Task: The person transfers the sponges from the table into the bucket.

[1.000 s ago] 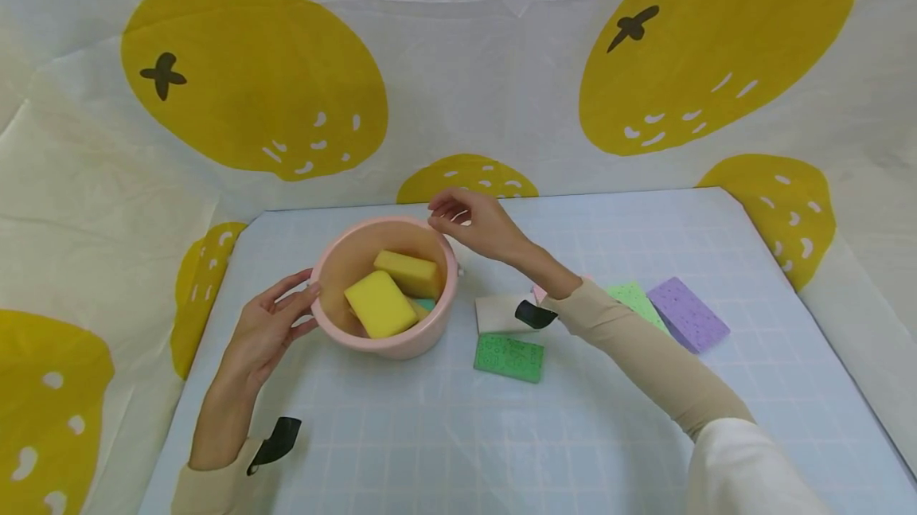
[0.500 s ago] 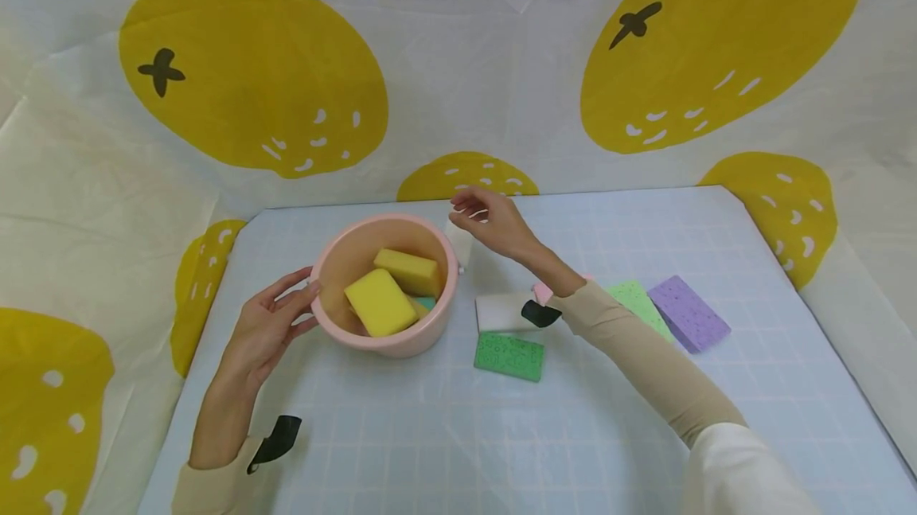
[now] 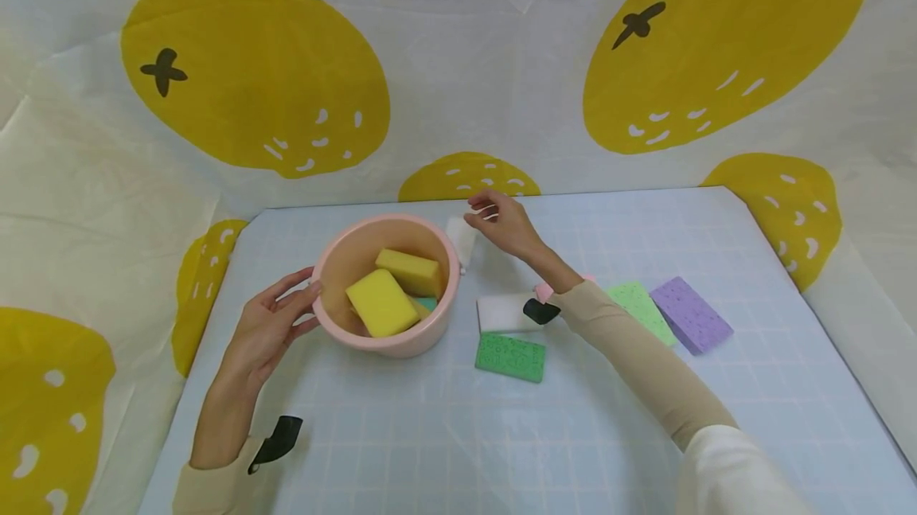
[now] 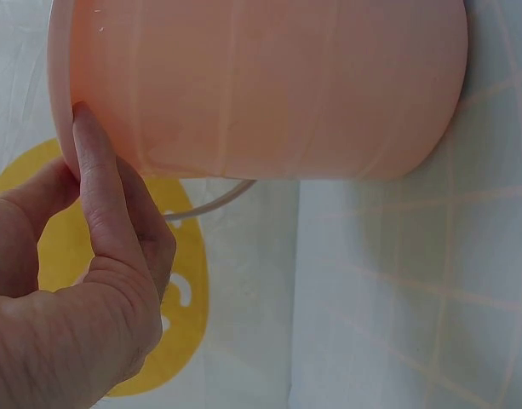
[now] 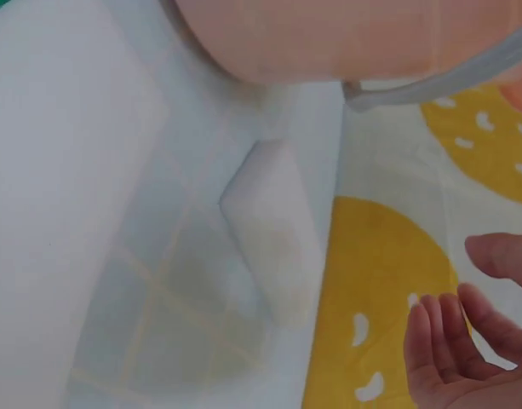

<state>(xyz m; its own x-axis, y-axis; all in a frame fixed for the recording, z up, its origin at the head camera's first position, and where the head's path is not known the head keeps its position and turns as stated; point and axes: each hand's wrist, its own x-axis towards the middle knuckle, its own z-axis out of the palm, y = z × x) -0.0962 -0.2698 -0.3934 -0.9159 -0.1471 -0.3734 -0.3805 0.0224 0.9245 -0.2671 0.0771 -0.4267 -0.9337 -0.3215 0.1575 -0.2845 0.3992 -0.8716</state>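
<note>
A pink bucket stands at the left of the table with yellow sponges and a teal piece inside. My left hand grips its left rim, thumb and fingers pinching the edge in the left wrist view. Just right of the bucket, near the table's back edge, lies a white sponge, partly hidden by the bucket in the head view. Above and beside that sponge hovers my right hand, fingers loosely bent and holding nothing.
Right of the bucket lie another white sponge and a green sponge. Under the right forearm, a pink sponge is mostly hidden; light green and purple sponges lie farther right. The bucket's grey handle hangs behind it.
My right hand has moved right, from the bucket's back right rim to past the white sponge, bringing that sponge into sight. The left hand and bucket hold still.
</note>
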